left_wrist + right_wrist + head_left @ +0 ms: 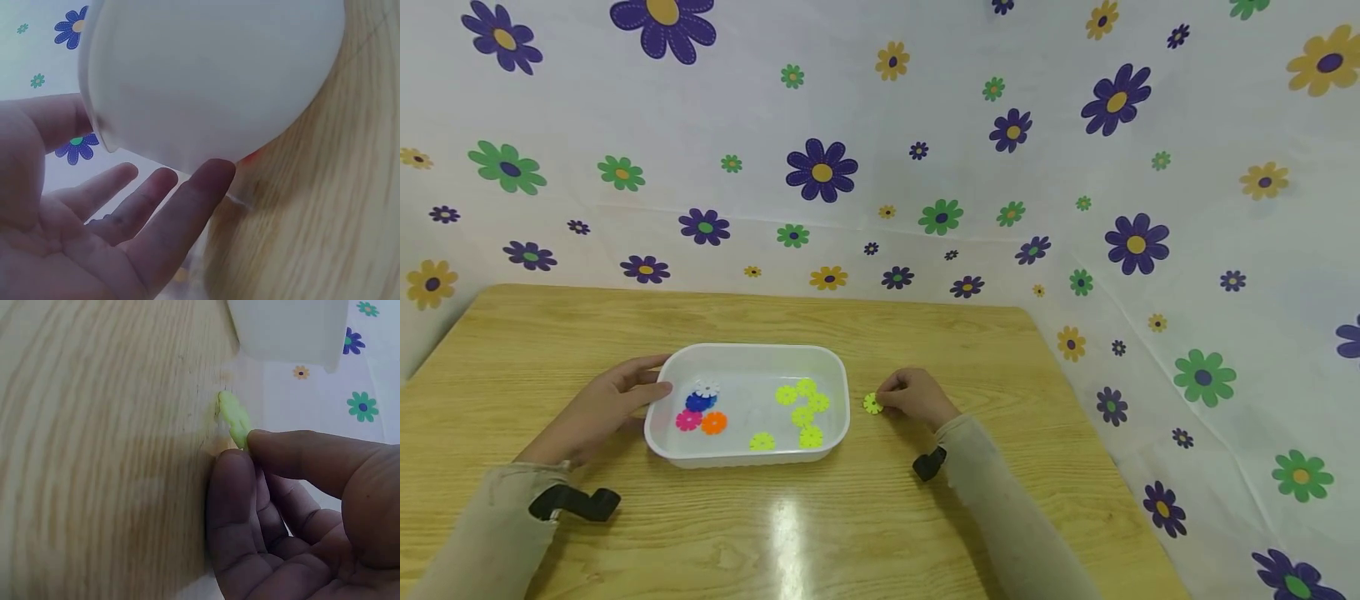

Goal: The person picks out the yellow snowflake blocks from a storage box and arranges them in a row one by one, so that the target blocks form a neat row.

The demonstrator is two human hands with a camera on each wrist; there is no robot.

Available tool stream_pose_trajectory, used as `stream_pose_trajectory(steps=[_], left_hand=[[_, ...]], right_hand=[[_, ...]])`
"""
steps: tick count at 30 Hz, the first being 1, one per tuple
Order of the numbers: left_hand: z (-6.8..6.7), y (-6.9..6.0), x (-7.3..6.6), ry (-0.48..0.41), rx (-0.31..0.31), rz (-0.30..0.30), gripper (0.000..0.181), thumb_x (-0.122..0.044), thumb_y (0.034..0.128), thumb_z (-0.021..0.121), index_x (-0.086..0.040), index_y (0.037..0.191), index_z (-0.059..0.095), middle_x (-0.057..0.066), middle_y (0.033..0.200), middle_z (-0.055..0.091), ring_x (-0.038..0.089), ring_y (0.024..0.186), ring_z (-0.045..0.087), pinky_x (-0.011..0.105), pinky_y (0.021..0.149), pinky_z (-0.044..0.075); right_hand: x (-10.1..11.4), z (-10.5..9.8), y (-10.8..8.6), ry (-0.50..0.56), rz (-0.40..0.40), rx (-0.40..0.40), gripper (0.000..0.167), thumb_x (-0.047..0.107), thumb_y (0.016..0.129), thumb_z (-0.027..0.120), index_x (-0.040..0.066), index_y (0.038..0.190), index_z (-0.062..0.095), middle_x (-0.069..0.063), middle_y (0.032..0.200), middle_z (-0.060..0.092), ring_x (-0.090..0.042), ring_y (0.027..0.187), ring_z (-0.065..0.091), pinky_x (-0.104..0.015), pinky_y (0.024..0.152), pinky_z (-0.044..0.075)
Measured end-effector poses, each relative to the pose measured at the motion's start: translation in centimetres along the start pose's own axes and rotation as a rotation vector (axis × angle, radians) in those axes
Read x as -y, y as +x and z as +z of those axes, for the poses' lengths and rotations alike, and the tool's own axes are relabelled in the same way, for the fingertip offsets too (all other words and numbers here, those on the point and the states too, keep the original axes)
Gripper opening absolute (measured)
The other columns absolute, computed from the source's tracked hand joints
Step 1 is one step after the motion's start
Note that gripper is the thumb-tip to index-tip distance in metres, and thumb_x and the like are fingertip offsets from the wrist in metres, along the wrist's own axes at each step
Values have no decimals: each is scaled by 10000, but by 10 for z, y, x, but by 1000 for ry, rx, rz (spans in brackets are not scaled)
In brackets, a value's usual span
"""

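A white tray (747, 457) stands on the table, holding several yellow-green flower pieces (802, 416) on its right and white, blue, pink and orange (714, 423) ones on its left. My left hand (602, 408) is at the tray's left end, thumb on the rim, fingers along the outer wall; the left wrist view shows the fingers (206, 181) against the tray wall (212, 75). Right of the tray, my right hand (917, 397) pinches one yellow-green flower piece (872, 404) between thumb and index finger. In the right wrist view that piece (233, 415) is tilted, close to the table surface.
The wooden table (700, 533) reaches back to a white cloth with printed flowers (760, 108), which also hangs along the right side. A black strap piece (576, 502) sits at the left wrist, another (929, 464) at the right wrist.
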State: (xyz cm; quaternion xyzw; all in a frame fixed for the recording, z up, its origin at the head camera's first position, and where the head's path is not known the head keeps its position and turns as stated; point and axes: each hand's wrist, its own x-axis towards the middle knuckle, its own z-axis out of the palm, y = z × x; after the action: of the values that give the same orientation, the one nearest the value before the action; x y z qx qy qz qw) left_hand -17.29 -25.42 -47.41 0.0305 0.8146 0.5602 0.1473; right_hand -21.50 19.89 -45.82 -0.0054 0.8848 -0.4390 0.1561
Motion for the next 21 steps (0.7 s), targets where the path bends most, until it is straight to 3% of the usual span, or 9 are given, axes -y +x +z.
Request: stream_pose_trajectory(steps=[21], left_hand=[[1,-4,-5,-26,-8,9,701,-418,1063,571,-80,1621,312,309,1535,417,479,1306,540,435,896,619]], right_hand=[[5,3,-3,-57,-19,-25,89,109,955,735,25,975,714,-78,919,713,-166,752,685,-292,690,608]])
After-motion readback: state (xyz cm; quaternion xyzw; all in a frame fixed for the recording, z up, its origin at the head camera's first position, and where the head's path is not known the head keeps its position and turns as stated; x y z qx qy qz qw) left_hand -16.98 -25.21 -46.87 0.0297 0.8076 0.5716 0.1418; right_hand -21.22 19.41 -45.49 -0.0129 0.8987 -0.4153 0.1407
